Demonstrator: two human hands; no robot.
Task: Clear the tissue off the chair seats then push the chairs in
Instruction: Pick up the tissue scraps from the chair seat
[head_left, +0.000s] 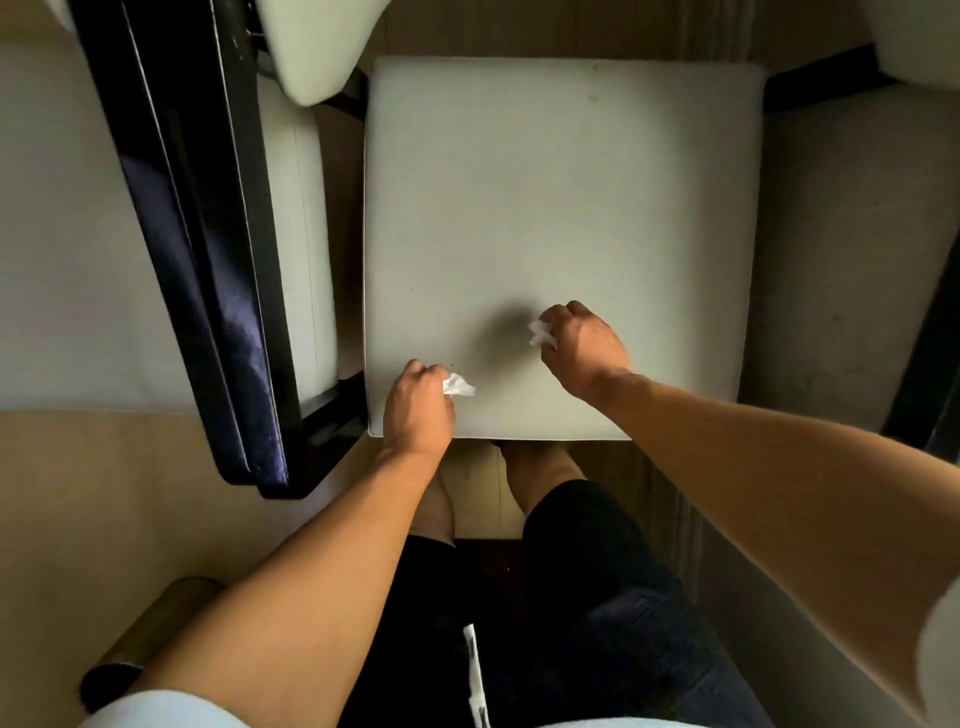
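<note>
Over the pale chair seat (561, 208), the left hand (418, 402) pinches a crumpled tissue (458, 386) near the front edge. The right hand (584, 348) grips a second tissue wad (540, 333) (mostly hidden by curled fingers) just above the cushion, toward its middle.

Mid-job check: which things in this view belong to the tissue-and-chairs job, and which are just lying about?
Belongs to the job:
- left hand, pinching a crumpled tissue
- right hand, gripping a second tissue wad
- pale chair seat, under both hands
- neighbouring chair with a dark frame, on the left

Just lying about:
- brown cylinder-shaped thing, bottom left
- floor
</note>
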